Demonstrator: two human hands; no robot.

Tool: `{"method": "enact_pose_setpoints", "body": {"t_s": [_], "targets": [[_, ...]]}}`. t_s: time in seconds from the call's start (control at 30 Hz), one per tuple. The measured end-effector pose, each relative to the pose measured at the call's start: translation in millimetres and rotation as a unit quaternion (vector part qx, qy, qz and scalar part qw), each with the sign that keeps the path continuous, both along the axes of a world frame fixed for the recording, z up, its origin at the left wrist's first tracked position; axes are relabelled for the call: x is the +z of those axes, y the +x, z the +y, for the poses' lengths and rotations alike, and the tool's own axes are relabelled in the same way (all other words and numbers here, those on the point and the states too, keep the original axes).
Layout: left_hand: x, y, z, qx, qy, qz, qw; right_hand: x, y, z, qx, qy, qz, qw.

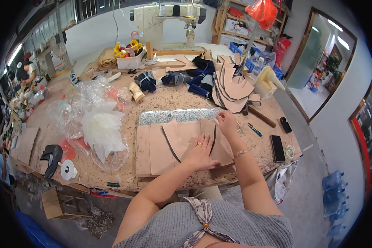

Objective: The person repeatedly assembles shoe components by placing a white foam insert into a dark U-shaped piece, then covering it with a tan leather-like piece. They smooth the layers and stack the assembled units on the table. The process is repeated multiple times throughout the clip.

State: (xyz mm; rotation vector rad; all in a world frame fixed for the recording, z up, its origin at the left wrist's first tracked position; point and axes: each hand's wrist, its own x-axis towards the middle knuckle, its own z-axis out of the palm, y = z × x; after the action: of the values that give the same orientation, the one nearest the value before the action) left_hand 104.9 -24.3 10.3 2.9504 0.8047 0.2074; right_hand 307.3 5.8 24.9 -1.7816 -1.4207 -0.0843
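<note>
My left hand [199, 152], a ring on one finger, lies flat with fingers stretched over a tan cut leather-like piece [227, 151], beside its black edge strip [213, 136]. Close to the top of that strip, my right hand [226, 120] has its fingers pinched together by the piece's upper edge. Whatever they hold is too small or hidden to tell. To the left lies another tan piece [163, 153] crossed by a slanting black strip [170, 142]. Behind the pieces rests a grey speckled slab [177, 115].
A hammer [260, 115], a blue pen-like tool [255, 130] and a phone [277, 149] lie at the right. Stacked tan pieces [235, 84] and dark blue bundles [146, 81] sit behind. Clear plastic bags [82, 99] and a black tape dispenser [51, 159] occupy the left. A sewing machine [167, 25] stands beyond.
</note>
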Motion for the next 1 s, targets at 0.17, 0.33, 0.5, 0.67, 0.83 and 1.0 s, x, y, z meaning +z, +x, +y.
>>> {"method": "enact_pose_setpoints", "body": {"t_s": [0.17,0.33,0.5,0.67,0.83,1.0], "targets": [[1,1,1,-0.012,-0.001,0.042,0.999,16,-56,-60,0.152,-0.165,0.143,0.964],[21,-6,-3,-0.060,0.009,0.049,0.997,-21,-69,-65,0.166,-0.162,-0.094,0.968],[9,-3,3,-0.069,-0.005,-0.012,0.998,-12,-75,-56,0.109,-0.255,-0.117,0.954],[17,-1,4,-0.037,-0.059,0.052,0.996,-14,-53,-24,0.060,-0.216,-0.125,0.966],[6,1,2,-0.026,-0.019,0.005,0.999,-38,-11,5,0.062,-0.051,-0.076,0.994],[17,0,4,-0.030,-0.047,0.062,0.997,1,-33,-14,0.147,-0.110,-0.033,0.983]]}}
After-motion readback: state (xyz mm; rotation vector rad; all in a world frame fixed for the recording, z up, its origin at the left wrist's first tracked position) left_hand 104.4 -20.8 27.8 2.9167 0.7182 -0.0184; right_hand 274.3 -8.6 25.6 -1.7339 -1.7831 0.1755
